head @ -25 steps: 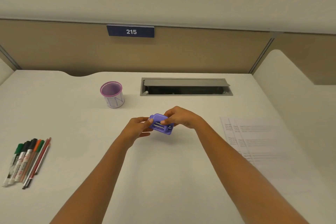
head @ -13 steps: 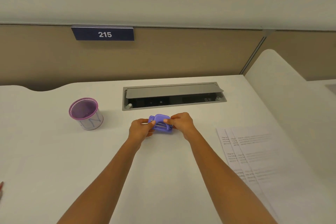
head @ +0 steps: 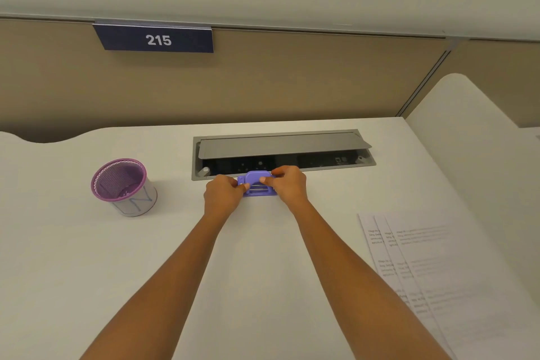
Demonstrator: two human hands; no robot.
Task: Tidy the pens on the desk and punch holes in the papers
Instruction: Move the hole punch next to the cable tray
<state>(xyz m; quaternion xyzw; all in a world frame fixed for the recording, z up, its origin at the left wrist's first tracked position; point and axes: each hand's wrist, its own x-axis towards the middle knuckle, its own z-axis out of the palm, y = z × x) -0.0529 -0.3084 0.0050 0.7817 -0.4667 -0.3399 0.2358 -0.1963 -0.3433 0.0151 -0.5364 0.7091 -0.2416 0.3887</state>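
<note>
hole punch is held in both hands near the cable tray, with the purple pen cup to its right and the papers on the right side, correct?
Not quite. The head view shows the purple pen cup to the left of the hole punch, not the right. Otherwise yes: both hands, left hand and right hand, hold it near the cable tray, papers on the right.

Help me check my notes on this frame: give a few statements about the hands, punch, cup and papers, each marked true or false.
1. Both hands, left hand and right hand, grip the purple hole punch. True.
2. The mesh pen cup is full of pens. False: none stand in it.
3. The papers lie right of the arms. True.
4. A sheet sits in the punch. False: the papers lie apart from it.
</note>
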